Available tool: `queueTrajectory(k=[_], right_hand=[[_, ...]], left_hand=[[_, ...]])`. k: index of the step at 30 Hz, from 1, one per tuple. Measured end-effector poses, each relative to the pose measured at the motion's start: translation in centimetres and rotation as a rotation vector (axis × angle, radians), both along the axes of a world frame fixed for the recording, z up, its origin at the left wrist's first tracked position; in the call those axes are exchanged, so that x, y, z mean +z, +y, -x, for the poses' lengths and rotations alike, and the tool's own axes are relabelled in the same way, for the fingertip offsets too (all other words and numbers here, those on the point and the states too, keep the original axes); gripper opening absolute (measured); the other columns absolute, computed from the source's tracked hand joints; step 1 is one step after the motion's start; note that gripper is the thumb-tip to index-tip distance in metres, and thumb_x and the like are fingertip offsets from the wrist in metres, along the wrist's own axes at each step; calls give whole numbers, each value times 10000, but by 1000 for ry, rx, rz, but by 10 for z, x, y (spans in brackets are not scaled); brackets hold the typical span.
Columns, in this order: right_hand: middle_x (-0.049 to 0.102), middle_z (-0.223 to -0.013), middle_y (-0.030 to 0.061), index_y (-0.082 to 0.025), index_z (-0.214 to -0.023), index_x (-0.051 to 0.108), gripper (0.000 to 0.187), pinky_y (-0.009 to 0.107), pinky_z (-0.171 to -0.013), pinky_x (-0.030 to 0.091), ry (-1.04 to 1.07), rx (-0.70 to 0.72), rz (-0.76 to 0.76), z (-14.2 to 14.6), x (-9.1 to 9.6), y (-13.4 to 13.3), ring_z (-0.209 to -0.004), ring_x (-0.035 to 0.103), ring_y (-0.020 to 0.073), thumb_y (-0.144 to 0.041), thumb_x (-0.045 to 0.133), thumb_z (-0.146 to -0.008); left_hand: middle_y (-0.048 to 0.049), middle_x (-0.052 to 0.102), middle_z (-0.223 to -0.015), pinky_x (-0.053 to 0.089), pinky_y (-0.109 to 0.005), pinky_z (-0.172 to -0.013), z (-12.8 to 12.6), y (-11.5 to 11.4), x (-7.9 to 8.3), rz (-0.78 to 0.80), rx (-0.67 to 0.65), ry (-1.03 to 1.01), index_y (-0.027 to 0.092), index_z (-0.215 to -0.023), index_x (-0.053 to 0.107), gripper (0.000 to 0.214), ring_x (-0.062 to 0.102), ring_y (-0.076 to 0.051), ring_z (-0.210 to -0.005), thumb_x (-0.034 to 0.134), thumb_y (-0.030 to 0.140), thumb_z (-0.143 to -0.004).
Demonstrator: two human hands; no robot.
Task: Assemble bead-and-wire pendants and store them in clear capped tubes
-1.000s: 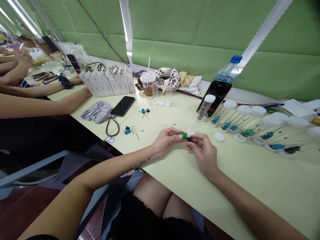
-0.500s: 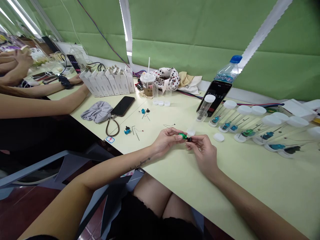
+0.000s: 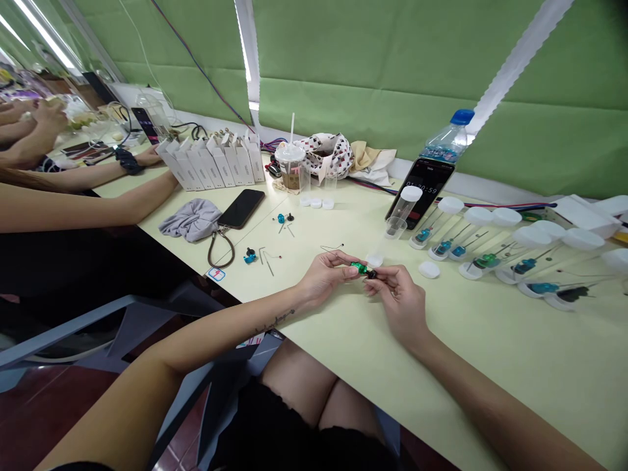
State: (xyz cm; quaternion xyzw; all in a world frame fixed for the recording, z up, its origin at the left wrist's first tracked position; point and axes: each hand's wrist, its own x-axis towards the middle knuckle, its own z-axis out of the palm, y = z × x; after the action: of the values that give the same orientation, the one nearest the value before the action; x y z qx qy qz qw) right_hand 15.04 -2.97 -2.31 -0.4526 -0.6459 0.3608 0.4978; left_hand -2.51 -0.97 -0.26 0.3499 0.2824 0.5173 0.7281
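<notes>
1. Barely changed in place or grip since a second ago; now reading 59, not 58, in the last digits on the propped phone (image 3: 428,183).
2. Gripping the green part (image 3: 360,267) with the fingers of the left hand (image 3: 324,278).
3. Pinching the black piece (image 3: 371,275), at the green part's right end, with the fingers of the right hand (image 3: 405,302).
4. Held over the desk (image 3: 343,320), between both hands.
5. Running lengthwise from left to right, slanting slightly down rightward, with the black piece toward the right hand.
</notes>
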Motion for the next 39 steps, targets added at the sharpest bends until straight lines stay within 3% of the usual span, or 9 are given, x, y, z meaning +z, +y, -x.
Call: queueTrajectory(k=[39], right_hand=[[664, -739, 4, -209, -985, 558, 153, 314, -608, 556, -11, 29, 37, -1, 4, 1, -616, 641, 144, -336, 565, -901]], left_hand=[[-80, 735, -904, 462, -381, -901, 0, -1, 0, -19, -7, 9, 126, -781, 694, 281, 676, -177, -838, 856, 228, -577]])
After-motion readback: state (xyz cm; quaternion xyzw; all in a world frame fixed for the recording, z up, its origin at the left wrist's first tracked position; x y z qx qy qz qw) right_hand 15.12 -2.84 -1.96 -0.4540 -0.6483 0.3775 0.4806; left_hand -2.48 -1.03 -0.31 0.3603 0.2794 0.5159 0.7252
